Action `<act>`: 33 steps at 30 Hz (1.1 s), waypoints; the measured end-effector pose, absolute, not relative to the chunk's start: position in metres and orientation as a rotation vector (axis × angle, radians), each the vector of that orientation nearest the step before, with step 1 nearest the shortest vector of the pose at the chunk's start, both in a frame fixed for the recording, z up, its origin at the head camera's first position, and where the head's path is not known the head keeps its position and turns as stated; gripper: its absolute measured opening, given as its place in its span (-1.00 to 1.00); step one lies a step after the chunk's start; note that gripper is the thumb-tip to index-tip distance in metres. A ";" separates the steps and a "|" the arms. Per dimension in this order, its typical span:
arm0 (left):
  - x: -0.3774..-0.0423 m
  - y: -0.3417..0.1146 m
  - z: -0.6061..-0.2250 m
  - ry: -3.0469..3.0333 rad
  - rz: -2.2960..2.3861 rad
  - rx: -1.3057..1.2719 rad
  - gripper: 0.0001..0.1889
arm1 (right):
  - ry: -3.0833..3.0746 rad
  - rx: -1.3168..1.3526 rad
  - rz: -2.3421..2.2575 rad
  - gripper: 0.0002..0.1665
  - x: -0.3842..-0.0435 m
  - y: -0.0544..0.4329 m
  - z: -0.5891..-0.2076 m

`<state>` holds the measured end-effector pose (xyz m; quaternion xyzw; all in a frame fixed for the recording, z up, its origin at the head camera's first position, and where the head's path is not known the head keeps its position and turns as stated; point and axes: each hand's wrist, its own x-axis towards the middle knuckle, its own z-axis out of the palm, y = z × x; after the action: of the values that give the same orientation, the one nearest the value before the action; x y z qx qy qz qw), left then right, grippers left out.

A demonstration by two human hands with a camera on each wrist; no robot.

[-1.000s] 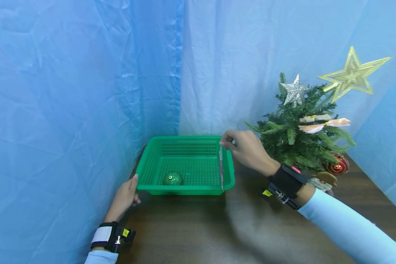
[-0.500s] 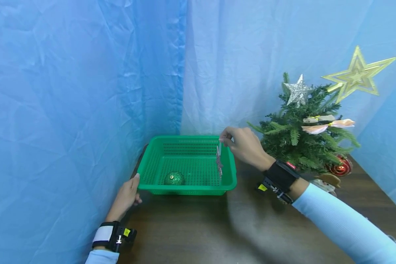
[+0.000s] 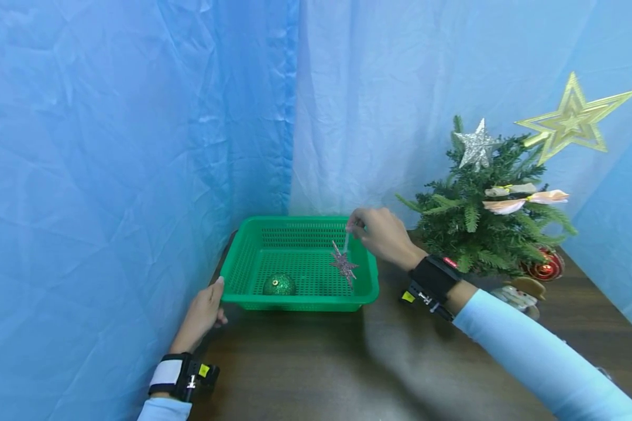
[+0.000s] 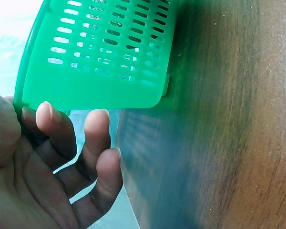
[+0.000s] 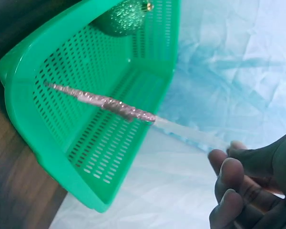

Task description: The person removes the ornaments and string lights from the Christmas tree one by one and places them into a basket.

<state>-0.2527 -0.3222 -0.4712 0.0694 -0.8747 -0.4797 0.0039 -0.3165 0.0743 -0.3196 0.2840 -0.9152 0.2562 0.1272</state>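
My right hand (image 3: pixel 381 234) pinches the end of a pale ribbon loop (image 5: pixel 190 133) between thumb and finger. From it hangs a pink glitter star ornament (image 3: pixel 344 264), over the right part of a green plastic basket (image 3: pixel 299 299). In the right wrist view the star (image 5: pixel 107 103) appears almost edge-on. My left hand (image 3: pixel 200 313) grips the basket's near left corner, with the thumb on the rim and the other fingers (image 4: pixel 97 131) curled below it. A green glitter ball ornament (image 3: pixel 279 285) lies inside the basket near its front wall.
Right of the basket stands a small Christmas tree (image 3: pixel 474 222) bearing a silver star (image 3: pixel 476 145), a gold star (image 3: pixel 574 120), a peach bow (image 3: pixel 526 202) and a red ball (image 3: pixel 545 266). A snowman figure (image 3: pixel 518 295) is beside its base. Blue cloth (image 3: pixel 137 146) walls the brown table (image 3: pixel 305 362).
The pink star has turned from edge-on to show more of its face and shifted slightly left. My right hand moved a little left with it. The left hand stays on the basket corner.
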 end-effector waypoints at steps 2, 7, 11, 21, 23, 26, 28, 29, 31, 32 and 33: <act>-0.252 -0.323 -0.471 -2.739 -1.506 0.219 -0.33 | -2.683 0.833 0.735 -0.85 -0.319 0.072 -0.322; -0.251 -0.323 -0.470 -2.729 -1.508 0.214 -0.35 | -2.722 0.859 0.668 -0.84 -0.329 0.063 -0.328; -0.250 -0.322 -0.470 -2.727 -1.508 0.218 -0.36 | -2.725 0.880 0.601 -0.88 -0.336 0.057 -0.333; -0.251 -0.322 -0.470 -2.709 -1.508 0.208 -0.38 | -2.729 0.854 0.491 -0.92 -0.354 0.048 -0.348; -0.251 -0.322 -0.469 -2.707 -1.506 0.204 -0.38 | -2.736 0.828 0.453 -0.93 -0.359 0.048 -0.353; -0.251 -0.322 -0.470 -2.709 -1.508 0.208 -0.37 | -2.725 0.821 0.420 -0.93 -0.365 0.048 -0.361; -0.251 -0.321 -0.469 -2.706 -1.513 0.212 -0.37 | -2.732 0.820 0.421 -0.93 -0.367 0.048 -0.365; -0.251 -0.321 -0.469 -2.706 -1.512 0.215 -0.37 | -2.738 0.823 0.434 -0.92 -0.367 0.048 -0.367; -0.250 -0.320 -0.469 -2.707 -1.505 0.220 -0.37 | -2.754 0.825 0.471 -0.90 -0.367 0.048 -0.368; -0.250 -0.320 -0.468 -2.707 -1.502 0.221 -0.38 | -2.765 0.826 0.493 -0.88 -0.366 0.048 -0.368; -0.250 -0.320 -0.468 -2.708 -1.494 0.220 -0.38 | -2.769 0.836 0.519 -0.87 -0.364 0.048 -0.367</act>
<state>-0.2498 -0.3205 -0.4682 0.0709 -0.8732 -0.4817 0.0206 -0.3640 0.0485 -0.3666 0.2831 -0.9374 0.1756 0.1012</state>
